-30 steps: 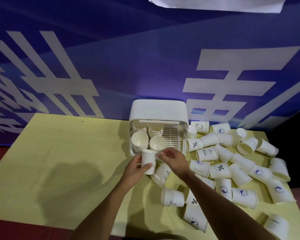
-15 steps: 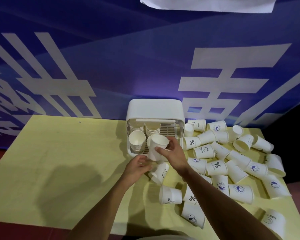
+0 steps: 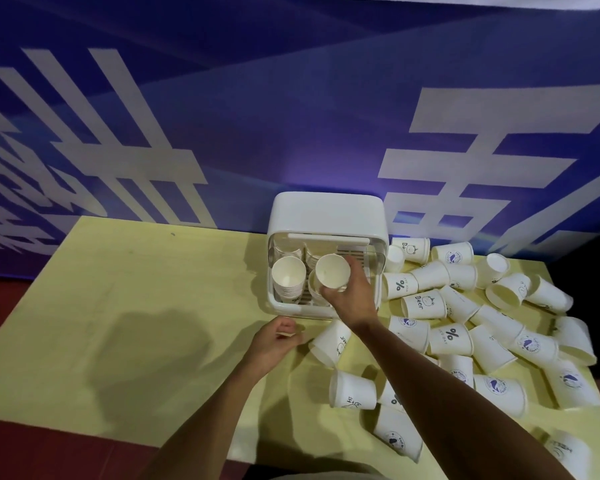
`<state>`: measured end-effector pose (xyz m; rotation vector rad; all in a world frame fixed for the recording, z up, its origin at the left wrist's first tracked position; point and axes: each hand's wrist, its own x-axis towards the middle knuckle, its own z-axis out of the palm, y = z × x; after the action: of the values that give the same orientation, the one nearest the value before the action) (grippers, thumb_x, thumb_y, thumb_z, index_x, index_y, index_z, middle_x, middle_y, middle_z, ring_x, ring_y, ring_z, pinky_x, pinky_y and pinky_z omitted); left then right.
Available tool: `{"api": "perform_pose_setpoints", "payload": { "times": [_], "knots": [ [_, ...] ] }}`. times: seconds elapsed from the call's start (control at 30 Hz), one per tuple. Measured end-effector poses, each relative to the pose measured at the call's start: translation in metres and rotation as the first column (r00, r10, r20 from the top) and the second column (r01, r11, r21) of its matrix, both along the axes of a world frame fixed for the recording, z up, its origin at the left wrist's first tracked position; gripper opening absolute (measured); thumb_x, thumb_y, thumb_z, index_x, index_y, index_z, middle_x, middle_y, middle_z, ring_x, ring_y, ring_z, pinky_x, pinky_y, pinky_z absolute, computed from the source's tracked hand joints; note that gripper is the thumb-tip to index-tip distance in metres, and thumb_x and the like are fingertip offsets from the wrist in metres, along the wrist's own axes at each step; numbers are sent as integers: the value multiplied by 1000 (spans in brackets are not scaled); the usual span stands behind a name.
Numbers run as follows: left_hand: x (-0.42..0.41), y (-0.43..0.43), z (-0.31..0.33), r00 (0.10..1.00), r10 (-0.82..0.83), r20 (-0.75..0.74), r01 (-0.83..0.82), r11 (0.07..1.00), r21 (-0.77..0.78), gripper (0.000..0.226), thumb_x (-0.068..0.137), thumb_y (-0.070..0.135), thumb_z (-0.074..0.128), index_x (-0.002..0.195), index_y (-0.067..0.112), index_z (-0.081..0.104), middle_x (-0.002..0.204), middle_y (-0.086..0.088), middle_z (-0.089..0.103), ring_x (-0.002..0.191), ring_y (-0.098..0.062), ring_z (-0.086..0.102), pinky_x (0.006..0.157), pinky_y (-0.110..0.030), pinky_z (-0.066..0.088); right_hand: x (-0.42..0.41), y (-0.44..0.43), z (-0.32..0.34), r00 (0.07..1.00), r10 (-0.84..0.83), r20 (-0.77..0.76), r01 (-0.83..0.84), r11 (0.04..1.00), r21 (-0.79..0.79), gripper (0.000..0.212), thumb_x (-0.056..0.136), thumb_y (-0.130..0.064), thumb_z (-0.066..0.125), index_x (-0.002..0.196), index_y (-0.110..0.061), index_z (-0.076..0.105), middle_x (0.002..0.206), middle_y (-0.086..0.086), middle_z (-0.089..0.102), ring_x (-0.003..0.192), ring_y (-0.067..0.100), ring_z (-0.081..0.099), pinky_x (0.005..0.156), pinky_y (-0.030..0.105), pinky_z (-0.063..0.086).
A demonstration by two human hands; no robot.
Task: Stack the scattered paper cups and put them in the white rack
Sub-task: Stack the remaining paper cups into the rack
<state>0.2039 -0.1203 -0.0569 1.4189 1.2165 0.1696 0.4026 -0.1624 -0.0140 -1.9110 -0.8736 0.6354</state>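
Right hand (image 3: pixel 352 299) carried its gripped cup (image 3: pixel 332 273) to the rack (image 3: pixel 326 213); left hand (image 3: pixel 274 344) loose over yellow table (image 3: pixel 118 306).

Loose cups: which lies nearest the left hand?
The tipped cup just right of the left hand, in front of the white rack; the others lie farther right.

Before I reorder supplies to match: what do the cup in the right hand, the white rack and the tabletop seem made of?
Cup in the right hand: likely thin paper, matte white, rolled rim. White rack: probably moulded plastic, smooth, with rounded corners and a slotted floor. Tabletop: pale yellow, matte; painted board or laminate, cannot tell.
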Motion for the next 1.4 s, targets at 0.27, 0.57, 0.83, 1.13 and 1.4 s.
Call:
{"api": "perform_pose_setpoints", "payload": {
  "times": [0.27,0.57,0.83,1.13,1.4],
  "knots": [
    [5,-6,-14,997,-38,-69,37,999,-23,39,81,32,79,115,21,62,117,0,63,105,-12,62,90,-25,49,9,-31,-21,998,44,36,-37,984,-176,81,79,-35,81,146,-15,38,143,5,51,126,23,51,104,47,47],
    [36,-34,-25,972,-142,-187,149,989,22,67,68,44,84,121,18,53,114,4,62,102,-15,61,89,-34,51,-6,-107,-43,988,148,-37,-152,934,-323,70,74,-37,83,135,-20,52,122,-5,58,107,11,57,88,27,49],
    [52,-51,-29,968,-100,-231,110,993,31,81,70,38,83,137,16,44,125,-8,58,111,-28,60,93,-47,53,-18,-131,-49,933,337,-127,-359,842,-402,85,68,-34,88,141,-21,48,134,0,58,118,11,55,94,23,45],
    [57,-53,-39,956,-86,-281,114,990,83,87,69,43,84,139,14,42,130,-9,56,119,-30,54,100,-46,47,-19,-139,-62,845,532,48,-433,735,-522,77,71,-41,83,137,-20,51,129,2,56,116,21,54,89,31,42],
    [42,-47,-32,972,-16,-232,43,993,111,81,72,34,80,140,15,41,131,-9,52,113,-25,55,94,-36,49,-20,-137,-72,781,603,164,-442,719,-536,70,73,-36,80,135,-20,51,124,2,62,110,22,58,85,30,44]
  ]
}}
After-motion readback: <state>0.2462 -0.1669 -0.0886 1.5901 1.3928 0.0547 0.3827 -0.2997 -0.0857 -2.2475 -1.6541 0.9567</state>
